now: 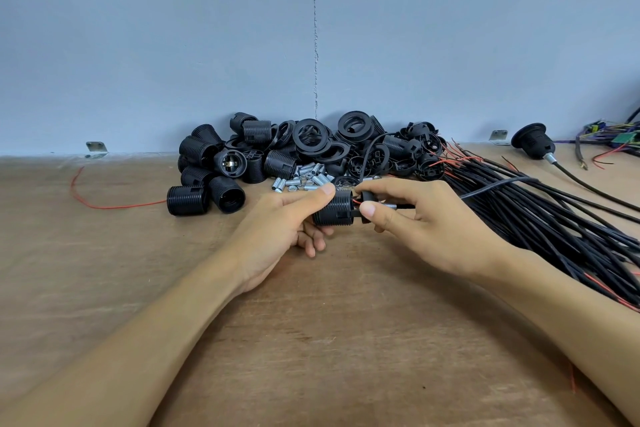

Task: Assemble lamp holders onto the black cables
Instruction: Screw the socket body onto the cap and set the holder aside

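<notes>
Lying axis left-to-right, ribbed black plastic lamp-holder barrel [333, 208] gripped in left hand [287, 218]; right hand [426, 218] pinches black cap [364, 210] just beside, on thin black cable [498, 185]

Cable bundle [540, 229] past right edge

Both forearms bare, coming in from the near edge and converging. Left forearm [145, 333] slants up and right. Left hand [284, 218] has its palm turned inward, thumb [323, 191] laid over the top of the holder [334, 210], fingers curled beneath with tips showing below. Right forearm [568, 302] slants up and left. Right hand [429, 222] is back-up, thumb and forefinger pinching the cap [366, 198] at the holder's right end, remaining fingers loosely curled under the palm. Hands close together, thumbs near each other, not touching
</notes>
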